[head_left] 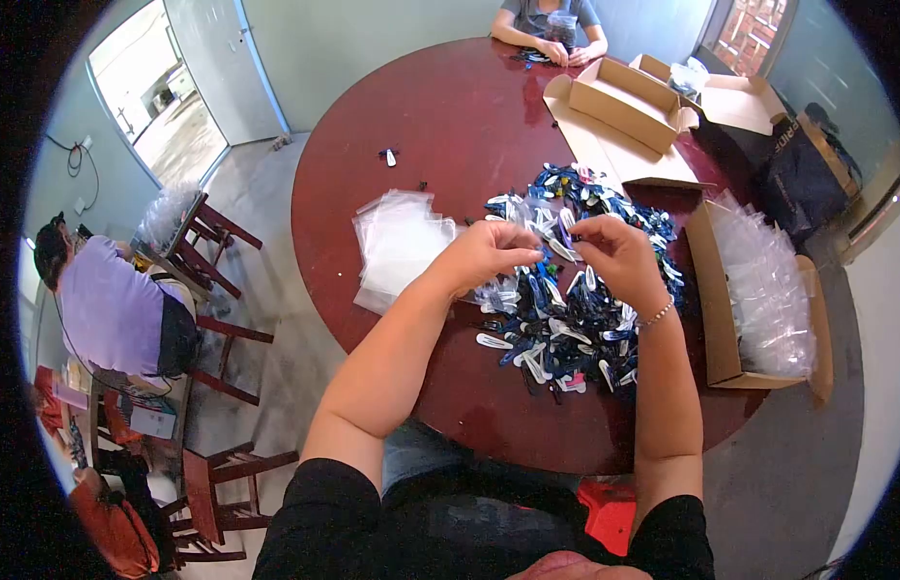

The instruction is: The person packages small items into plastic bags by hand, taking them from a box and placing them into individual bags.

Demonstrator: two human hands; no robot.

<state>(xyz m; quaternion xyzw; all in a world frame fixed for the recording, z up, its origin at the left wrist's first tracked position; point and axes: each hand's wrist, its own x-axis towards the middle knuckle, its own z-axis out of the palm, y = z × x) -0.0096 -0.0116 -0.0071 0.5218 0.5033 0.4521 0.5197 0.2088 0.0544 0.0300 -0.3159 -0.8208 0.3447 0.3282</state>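
Observation:
A large heap of snap hair clips (556, 329), mostly dark blue, black and white, covers the table in front of me. Over this heap my left hand (493, 253) is closed in a pinch, with a clear plastic bag (498, 290) at its fingers, partly hidden by the hand. My right hand (614, 256) pinches a hair clip (566, 224) with white and purple on it, held close to the left fingertips. Left of my left hand lies a stack of flat clear plastic bags (397, 251).
A carton of filled clear bags (767, 290) stands at the right edge of the round table (411, 126). Open cardboard boxes (624, 101) lie at the back right. Another person (556, 29) sits across; others sit at left among wooden stools (223, 483).

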